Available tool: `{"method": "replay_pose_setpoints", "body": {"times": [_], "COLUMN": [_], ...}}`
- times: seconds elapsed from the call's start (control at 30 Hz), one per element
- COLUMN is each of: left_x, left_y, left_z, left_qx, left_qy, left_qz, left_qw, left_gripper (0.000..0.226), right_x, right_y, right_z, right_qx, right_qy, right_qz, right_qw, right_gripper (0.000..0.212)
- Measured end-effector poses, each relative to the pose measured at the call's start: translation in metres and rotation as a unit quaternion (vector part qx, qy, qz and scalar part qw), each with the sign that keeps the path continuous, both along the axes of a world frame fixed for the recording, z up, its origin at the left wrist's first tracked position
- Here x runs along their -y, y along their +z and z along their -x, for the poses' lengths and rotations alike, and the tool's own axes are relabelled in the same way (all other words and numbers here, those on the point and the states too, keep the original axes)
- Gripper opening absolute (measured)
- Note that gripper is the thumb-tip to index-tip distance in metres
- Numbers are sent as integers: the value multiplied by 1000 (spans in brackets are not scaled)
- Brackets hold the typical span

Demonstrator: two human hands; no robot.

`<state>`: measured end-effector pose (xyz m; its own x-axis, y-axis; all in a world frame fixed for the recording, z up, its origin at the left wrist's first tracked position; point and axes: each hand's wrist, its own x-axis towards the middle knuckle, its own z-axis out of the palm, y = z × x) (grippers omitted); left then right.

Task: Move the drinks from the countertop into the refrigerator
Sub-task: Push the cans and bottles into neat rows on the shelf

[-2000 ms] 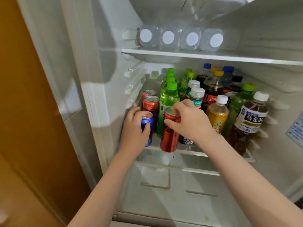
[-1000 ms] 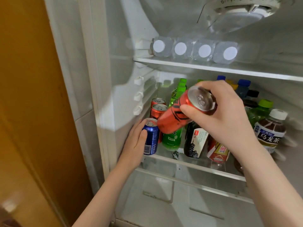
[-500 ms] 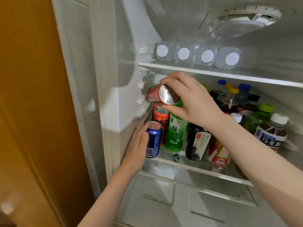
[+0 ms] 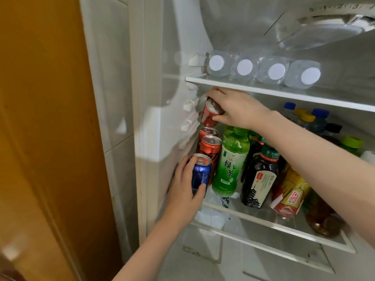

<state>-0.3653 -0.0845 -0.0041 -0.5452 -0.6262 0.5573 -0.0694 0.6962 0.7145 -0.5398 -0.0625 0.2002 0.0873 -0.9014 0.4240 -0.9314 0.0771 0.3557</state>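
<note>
Though pinched at rim: risked slipping onto cans (image 4: 209, 146) below
Right hand (image 4: 239, 108): curled round tilted red can (image 4: 209, 118)
Left hand (image 4: 183, 192): gripped blue can (image 4: 200, 174)

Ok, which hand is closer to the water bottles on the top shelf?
Right. The right hand, gripping a red can, sits just below the water bottles; the left hand holds a blue can farther down.

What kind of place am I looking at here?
Likely a home kitchen: an open refrigerator, its glass shelf crowded with bottles and cans, set beside a tiled wall.
</note>
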Motion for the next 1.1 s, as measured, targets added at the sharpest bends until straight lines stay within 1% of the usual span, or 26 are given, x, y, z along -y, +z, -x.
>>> {"method": "replay_pose_setpoints", "body": {"times": [0.13,0.23,0.3,0.43,0.6,0.8,1.0,1.1], "left_x": [0,3,7,15,24,31,33,33], "left_y": [-7,-11,-14,-19,-24,-28,-29,-30], "left_z": [7,13,16,26,40,50,52,52], "left_qx": [-31,-21,-24,-76,-142,-165,-162,-161], "left_qy": [8,35,44,38,45,53,53,52], "left_qz": [15,62,81,109,160,175,189,192], "left_qw": [999,997,995,990,976,969,967,967], "left_gripper": [73,72,70,69,66,64,61,61], "right_x": [24,42,53,75,96,106,114,119], "right_y": [4,6,7,9,10,6,-4,-9], "right_z": [22,38,46,59,79,102,101,101], "right_qx": [32,21,38,100,142,189,163,151], "right_qy": [-17,-17,-24,-34,-97,-129,-145,-155], "right_qz": [-35,-47,-63,-105,-176,-196,-228,-254], "right_qw": [999,999,997,989,969,953,949,943], "right_gripper": [59,45,40,48,49,55,63,63]}}
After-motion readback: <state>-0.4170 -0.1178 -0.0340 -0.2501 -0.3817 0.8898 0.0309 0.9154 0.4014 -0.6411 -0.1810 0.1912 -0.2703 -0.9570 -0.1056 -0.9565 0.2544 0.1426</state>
